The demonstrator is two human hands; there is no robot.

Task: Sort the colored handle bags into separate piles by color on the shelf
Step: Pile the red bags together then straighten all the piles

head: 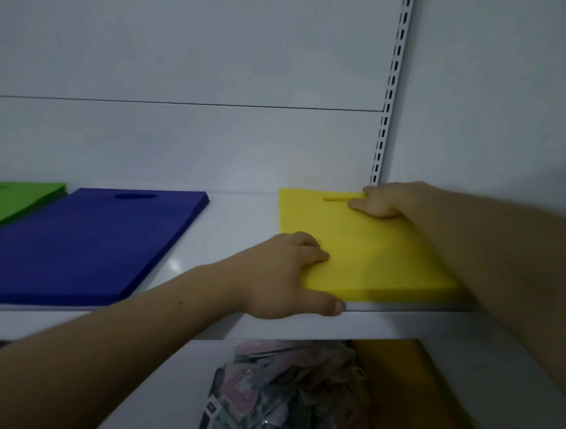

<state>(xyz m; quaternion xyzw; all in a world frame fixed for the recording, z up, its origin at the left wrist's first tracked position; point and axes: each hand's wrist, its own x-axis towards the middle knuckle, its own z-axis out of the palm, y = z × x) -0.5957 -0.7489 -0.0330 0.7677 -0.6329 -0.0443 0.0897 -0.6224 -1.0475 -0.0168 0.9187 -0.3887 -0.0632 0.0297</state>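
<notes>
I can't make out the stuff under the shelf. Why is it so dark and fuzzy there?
Head view: the light is dim all over; the shelf shades the packets below it, so they look murky; the arms near the bottom edges are blurred; a small glare spot shines on the shelf beside the blue bags; the yellow bags look sharpest.

3 piles of handle bags on 1 shelf (pixel 235 217): 1 green pile (pixel 12 197) at 9 o'clock, 1 blue pile (pixel 78 246) approx 8 o'clock, 1 yellow pile (pixel 370 252) at 4 o'clock. Bags per pile: can't tell. 2 hands: left hand (pixel 288 273), right hand (pixel 386 199). 1 slotted upright (pixel 389 85) at 1 o'clock. 1 heap of small packets (pixel 279 393) at 6 o'clock, qty unclear.
</notes>
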